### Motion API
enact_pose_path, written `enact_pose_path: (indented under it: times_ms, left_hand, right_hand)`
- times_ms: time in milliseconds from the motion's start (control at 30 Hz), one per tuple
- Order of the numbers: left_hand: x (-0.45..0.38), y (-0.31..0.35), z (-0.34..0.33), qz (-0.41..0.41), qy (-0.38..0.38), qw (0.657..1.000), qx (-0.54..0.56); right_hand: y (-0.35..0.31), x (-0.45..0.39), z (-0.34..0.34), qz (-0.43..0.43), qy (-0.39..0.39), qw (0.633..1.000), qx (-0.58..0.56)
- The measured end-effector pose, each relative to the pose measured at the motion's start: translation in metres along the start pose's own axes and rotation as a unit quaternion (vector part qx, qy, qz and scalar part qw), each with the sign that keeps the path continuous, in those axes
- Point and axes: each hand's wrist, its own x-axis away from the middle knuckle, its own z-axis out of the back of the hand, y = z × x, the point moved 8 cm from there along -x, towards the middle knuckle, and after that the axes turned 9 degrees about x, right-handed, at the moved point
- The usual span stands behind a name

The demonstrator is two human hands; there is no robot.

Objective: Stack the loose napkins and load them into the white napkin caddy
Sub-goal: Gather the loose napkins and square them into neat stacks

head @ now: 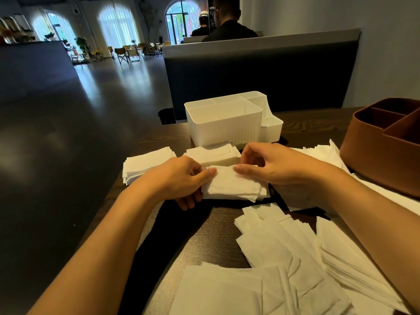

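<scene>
A small stack of white napkins (234, 185) is held just above the dark wooden table (211, 226). My left hand (181, 178) grips its left end, thumb on top and fingers underneath. My right hand (266, 162) touches the stack's top right with thumb and fingertips bent over it. Two squared stacks lie behind: one (145, 162) at the left, another (213, 153) right in front of the white napkin caddy (225, 126), whose compartments look empty. Loose napkins (284, 258) are spread over the near right of the table.
A brown divided caddy (386, 151) stands at the right on more loose napkins. The table's left edge drops to a dark shiny floor. A dark booth back (261, 76) rises behind the table, with a person seated beyond it.
</scene>
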Motion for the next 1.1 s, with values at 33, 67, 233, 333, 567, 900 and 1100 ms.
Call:
enact_pose_path:
  times_ms: [33,67,233,333,567,900,1100]
  left_hand:
    - [0.001,0.0,-0.001,0.009,-0.001,1.0,-0.009]
    - [0.002,0.0,-0.002,0.014,-0.006,1.0,-0.01]
    - [0.004,0.002,-0.009,0.019,-0.028,0.999,-0.021]
    - [0.005,0.002,-0.009,0.022,-0.032,0.999,-0.014]
    - [0.016,0.031,0.008,-0.084,0.054,0.994,-0.052]
    - [0.015,0.045,-0.001,-0.25,0.111,0.942,-0.194]
    - [0.016,0.053,0.003,-0.262,0.119,0.943,-0.165]
  right_hand:
    - [-0.003,0.001,0.0,-0.002,-0.004,0.999,0.034]
    - [-0.007,0.002,-0.001,-0.001,-0.01,0.998,0.063]
    - [-0.016,0.003,-0.013,0.013,-0.066,0.99,0.127]
    - [-0.023,0.004,-0.014,0.038,-0.067,0.991,0.11]
    - [-0.036,0.014,0.018,0.144,0.088,0.985,0.027]
    - [-0.035,0.015,0.009,0.167,0.06,0.982,0.06]
    - [-0.035,0.014,0.016,0.164,0.097,0.98,0.063]
